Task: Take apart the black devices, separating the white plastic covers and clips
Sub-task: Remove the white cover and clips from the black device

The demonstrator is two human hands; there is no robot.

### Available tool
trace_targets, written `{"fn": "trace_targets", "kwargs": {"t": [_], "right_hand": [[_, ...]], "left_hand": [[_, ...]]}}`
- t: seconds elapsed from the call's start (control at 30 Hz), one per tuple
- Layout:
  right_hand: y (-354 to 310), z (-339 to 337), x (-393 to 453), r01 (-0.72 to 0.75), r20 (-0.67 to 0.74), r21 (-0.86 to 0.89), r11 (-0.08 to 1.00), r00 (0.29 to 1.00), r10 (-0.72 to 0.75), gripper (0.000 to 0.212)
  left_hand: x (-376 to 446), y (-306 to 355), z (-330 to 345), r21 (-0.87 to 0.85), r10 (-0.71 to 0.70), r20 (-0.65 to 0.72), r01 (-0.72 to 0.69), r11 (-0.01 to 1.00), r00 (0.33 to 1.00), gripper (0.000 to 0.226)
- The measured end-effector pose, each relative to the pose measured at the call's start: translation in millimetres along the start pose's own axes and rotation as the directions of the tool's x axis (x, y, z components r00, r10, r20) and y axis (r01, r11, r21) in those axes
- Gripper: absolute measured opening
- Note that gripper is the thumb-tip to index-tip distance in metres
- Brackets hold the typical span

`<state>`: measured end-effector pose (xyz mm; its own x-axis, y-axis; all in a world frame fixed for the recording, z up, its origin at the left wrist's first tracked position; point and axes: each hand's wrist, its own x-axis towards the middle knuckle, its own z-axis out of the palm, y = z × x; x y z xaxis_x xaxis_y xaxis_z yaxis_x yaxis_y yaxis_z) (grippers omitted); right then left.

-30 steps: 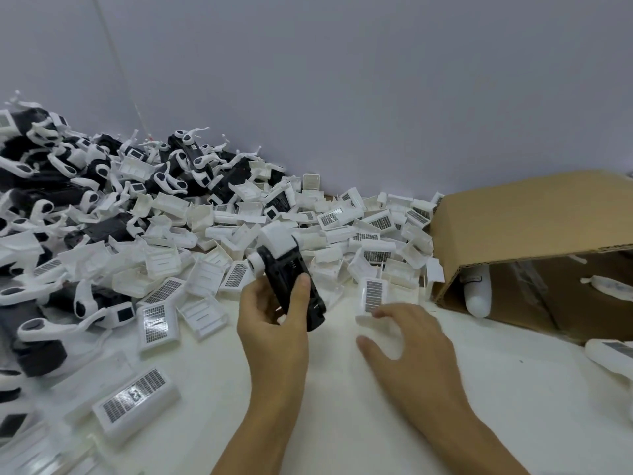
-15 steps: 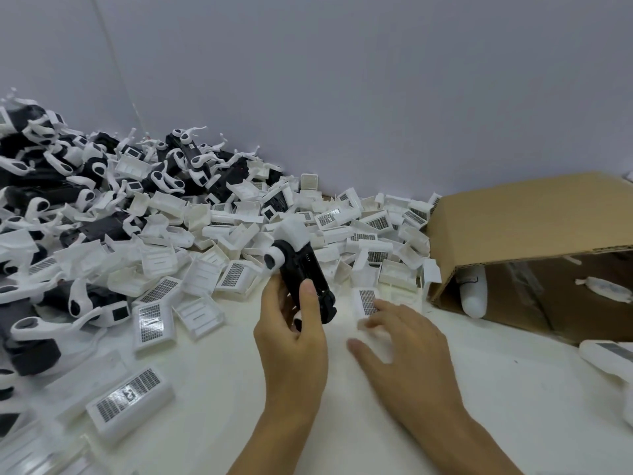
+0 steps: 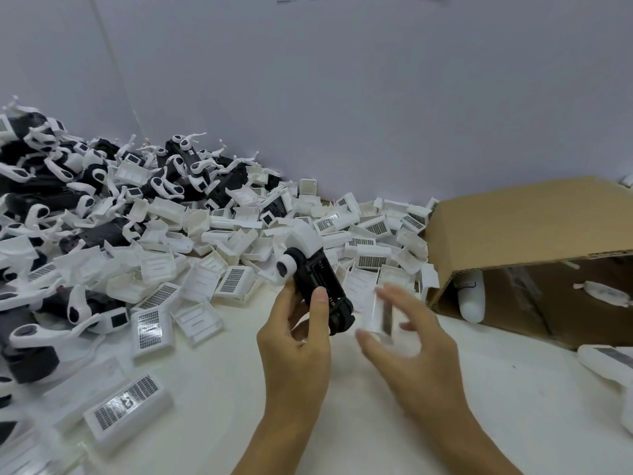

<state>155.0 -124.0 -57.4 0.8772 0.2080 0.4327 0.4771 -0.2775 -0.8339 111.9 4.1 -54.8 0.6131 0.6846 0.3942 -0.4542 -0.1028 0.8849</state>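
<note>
No text can be read. The white covers [image 3: 127, 403] near the surface's [image 3: 212, 389] left edge carry barcode-like stickers, their marks too blurred to make out.

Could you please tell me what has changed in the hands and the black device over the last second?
The right hand has lifted off the table and now holds a blurred white cover, seemingly picked up from where it rested, beside the device. The left hand has raised the black device slightly and keeps gripping it, white end cap still on. The pile of white covers and the cardboard box look unchanged.
</note>
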Motion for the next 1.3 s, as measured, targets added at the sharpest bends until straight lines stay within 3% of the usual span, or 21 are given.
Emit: {"fn": "trace_targets", "kwargs": {"t": [0.07, 0.17, 0.27, 0.4, 0.6, 0.67, 0.8, 0.93, 1.03, 1.1, 1.2, 1.3], "right_hand": [[-1, -3, 2, -0.02, 0.001, 0.38, 0.925, 1.0, 0.021, 0.067], [2, -2, 5, -0.081, 0.07, 0.597, 0.798, 0.996, 0.049, 0.066], [3, 1, 5, -0.138, 0.152, 0.579, 0.804, 0.987, 0.06, 0.056], [6, -2, 9, -0.184, 0.123, 0.55, 0.814, 0.983, 0.139, 0.045], [5, 0, 10, -0.386, 0.263, 0.492, 0.78, 0.92, 0.289, 0.071], [4, -1, 11, -0.436, 0.323, 0.498, 0.75, 0.896, 0.306, 0.067], [-4, 1, 5, -0.335, 0.311, 0.396, 0.855, 0.925, 0.218, 0.063], [-1, 1, 6, -0.192, 0.077, 0.446, 0.874, 0.981, 0.176, 0.055], [0, 2, 5, -0.009, -0.056, 0.311, 0.95, 0.998, 0.028, 0.069], [0, 6, 2, 0.029, 0.001, 0.283, 0.959, 1.0, -0.03, 0.079], [2, 8, -1, -0.043, 0.113, 0.409, 0.911, 0.994, -0.004, 0.075], [-1, 5, 0, -0.103, 0.14, 0.465, 0.879, 0.989, 0.041, 0.047]], "left_hand": [[0, 0, -1, -0.01, -0.007, 0.022, 0.007, 1.0, 1.0, 0.016], [-1, 1, 0, 0.042, -0.005, 0.113, 0.0, 0.999, 0.994, 0.014], [-4, 3, 0, 0.076, -0.015, 0.202, -0.001, 0.997, 0.979, 0.015], [-2, 2, 0, 0.022, -0.044, 0.197, 0.04, 0.999, 0.979, 0.015], [1, 2, -2, -0.028, -0.073, 0.182, 0.079, 0.996, 0.981, 0.015], [1, 2, -2, -0.027, -0.072, 0.166, 0.078, 0.997, 0.983, 0.018], [0, 3, -2, -0.031, -0.061, 0.117, 0.065, 0.997, 0.991, 0.016], [1, 4, -1, -0.047, -0.052, 0.059, 0.054, 0.997, 0.997, 0.022], [0, 2, 0, -0.037, -0.056, 0.094, 0.06, 0.998, 0.994, 0.018], [-2, 0, 0, 0.009, -0.035, 0.132, 0.034, 0.999, 0.991, 0.022], [-3, 2, 0, 0.094, 0.006, 0.192, -0.025, 0.995, 0.981, 0.027], [-1, 0, 0, 0.119, 0.0, 0.199, -0.024, 0.993, 0.98, 0.026]]}}
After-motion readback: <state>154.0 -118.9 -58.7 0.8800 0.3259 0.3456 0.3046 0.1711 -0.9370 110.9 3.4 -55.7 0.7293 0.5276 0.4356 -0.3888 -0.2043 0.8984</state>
